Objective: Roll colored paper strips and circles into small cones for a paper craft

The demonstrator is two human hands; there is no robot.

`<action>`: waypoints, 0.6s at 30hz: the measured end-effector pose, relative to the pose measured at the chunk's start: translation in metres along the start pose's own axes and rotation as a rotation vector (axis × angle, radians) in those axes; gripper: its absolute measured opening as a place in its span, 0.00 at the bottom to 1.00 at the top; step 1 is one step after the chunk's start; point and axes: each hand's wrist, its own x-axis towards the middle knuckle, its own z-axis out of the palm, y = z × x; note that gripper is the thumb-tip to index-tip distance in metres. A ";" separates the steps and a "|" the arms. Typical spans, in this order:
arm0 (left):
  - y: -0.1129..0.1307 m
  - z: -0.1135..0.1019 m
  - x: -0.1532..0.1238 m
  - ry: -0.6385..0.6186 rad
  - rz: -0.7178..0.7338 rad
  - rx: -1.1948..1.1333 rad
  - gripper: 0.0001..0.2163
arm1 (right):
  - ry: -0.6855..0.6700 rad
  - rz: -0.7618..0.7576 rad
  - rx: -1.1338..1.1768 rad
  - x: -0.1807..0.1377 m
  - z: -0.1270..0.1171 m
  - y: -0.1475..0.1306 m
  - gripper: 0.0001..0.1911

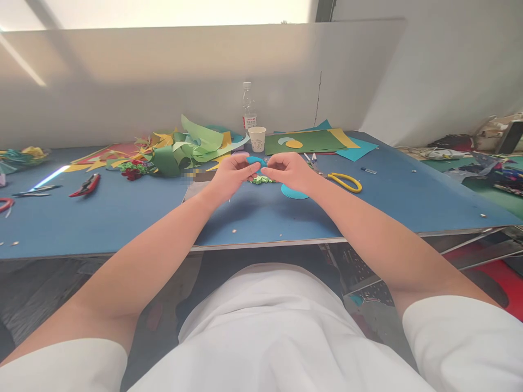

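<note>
Both my hands meet over the blue table (122, 218), pinching a small teal paper piece (256, 161) between them. My left hand (231, 175) has its fingers closed on the piece's left side. My right hand (291, 170) grips its right side with thumb and fingers pressed together. Just beneath the hands lies a small green curled paper bit (258, 180). A teal paper circle (292, 192) rests on the table under my right wrist.
Yellow-handled scissors (346, 182) lie right of my hands. A paper cup (257, 139) and a plastic bottle (248, 109) stand behind. Green and yellow paper scraps (183, 149) pile at the left, coloured sheets (310, 141) at the back right, red cutters (86, 185) far left.
</note>
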 end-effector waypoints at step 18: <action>0.004 -0.002 -0.002 -0.043 -0.026 0.103 0.11 | -0.010 -0.100 -0.205 0.004 -0.006 0.006 0.10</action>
